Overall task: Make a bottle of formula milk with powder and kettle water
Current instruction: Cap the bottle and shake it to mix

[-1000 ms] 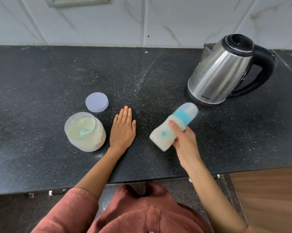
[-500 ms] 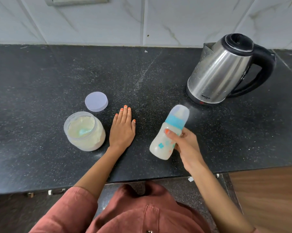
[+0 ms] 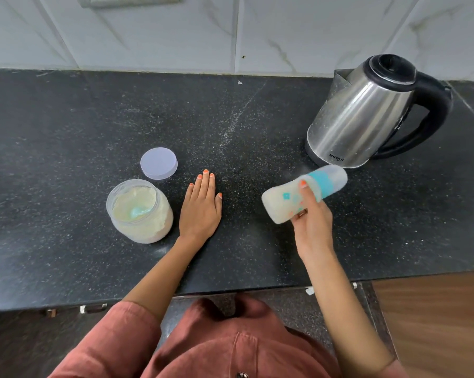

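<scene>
My right hand (image 3: pixel 312 222) grips a capped baby bottle (image 3: pixel 282 201) full of milky liquid, tilted almost flat with its clear cap and blue ring pointing right toward the kettle. The steel kettle (image 3: pixel 361 118) with a black lid and handle stands upright at the back right. My left hand (image 3: pixel 201 207) lies flat, palm down, on the black counter (image 3: pixel 66 118), holding nothing. Just left of it stands an open jar of pale formula powder (image 3: pixel 140 211) with a blue scoop sunk in the powder. The jar's round lid (image 3: pixel 159 163) lies behind it.
A white marble-tiled wall (image 3: pixel 230 31) runs along the back of the counter. The counter's front edge is near my body, with drawer handles (image 3: pixel 94 308) beneath it. Wooden flooring (image 3: pixel 435 323) shows at the lower right.
The bottle swung from tilted to more upright and now lies tilted nearly flat again, in my right hand throughout. My left hand stayed flat on the counter.
</scene>
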